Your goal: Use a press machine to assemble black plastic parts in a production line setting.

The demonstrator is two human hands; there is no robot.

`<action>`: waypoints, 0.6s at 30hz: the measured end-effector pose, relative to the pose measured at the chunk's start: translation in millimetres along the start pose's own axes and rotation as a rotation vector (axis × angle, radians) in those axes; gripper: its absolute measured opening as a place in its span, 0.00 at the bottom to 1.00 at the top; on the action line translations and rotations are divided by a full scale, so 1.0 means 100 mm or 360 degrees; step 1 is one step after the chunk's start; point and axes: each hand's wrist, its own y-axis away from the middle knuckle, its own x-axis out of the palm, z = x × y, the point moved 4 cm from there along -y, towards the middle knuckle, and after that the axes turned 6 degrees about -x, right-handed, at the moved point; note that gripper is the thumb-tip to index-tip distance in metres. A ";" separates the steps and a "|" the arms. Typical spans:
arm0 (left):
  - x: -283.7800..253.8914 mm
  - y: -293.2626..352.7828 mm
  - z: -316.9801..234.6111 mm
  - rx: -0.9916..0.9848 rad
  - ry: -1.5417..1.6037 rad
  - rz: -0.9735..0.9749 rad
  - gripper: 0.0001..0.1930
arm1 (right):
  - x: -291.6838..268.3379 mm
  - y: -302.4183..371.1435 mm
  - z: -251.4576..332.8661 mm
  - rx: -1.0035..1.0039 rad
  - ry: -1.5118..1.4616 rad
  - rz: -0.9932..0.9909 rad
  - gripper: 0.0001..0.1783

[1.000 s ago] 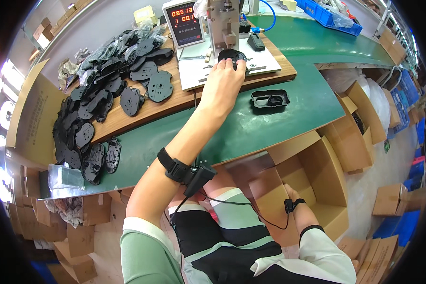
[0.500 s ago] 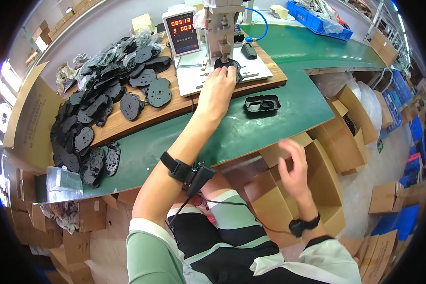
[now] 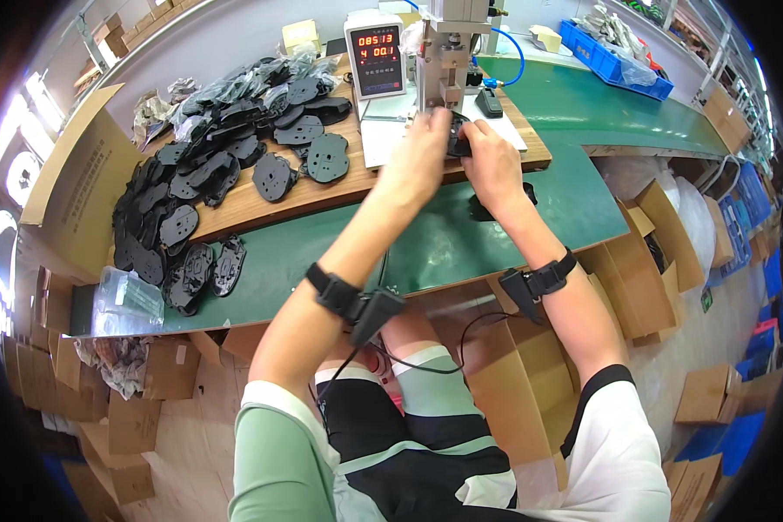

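A dark moulded plastic part (image 3: 458, 141) sits at the base of a metal press (image 3: 446, 74), under its head. My right hand (image 3: 496, 165) has its fingers curled onto the part's right side. On the other side is my left hand (image 3: 419, 157), its fingers up against the press and smeared by motion, so their hold is unclear. A black open-topped plastic housing (image 3: 478, 209) lies on the green table, mostly hidden behind my right wrist.
A large heap of black plastic parts (image 3: 226, 161) covers the wooden board's left side. A counter box with red digits (image 3: 377, 56) stands beside the press. Clear plastic boxes (image 3: 126, 300) sit at the table's left edge. Open cartons (image 3: 539, 374) stand below; a blue crate (image 3: 613, 61) is far right.
My right hand has come up from beside the table to the part at the press. The left hand has shifted slightly there. The red digits have changed, and the whole view has moved a little.
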 end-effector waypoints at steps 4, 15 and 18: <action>-0.50 0.04 1.10 -0.0481 -0.0835 -0.0249 0.25 | 0.02 -0.06 0.00 -0.0028 -0.0152 0.0024 0.18; -0.67 0.21 1.71 -0.0786 -0.0500 0.0115 0.39 | -0.02 -0.02 -0.06 -0.0016 -0.0130 0.0056 0.17; -0.82 0.24 1.71 -0.0771 -0.0172 -0.0019 0.36 | -0.03 -0.01 -0.09 -0.0014 -0.0138 0.0066 0.16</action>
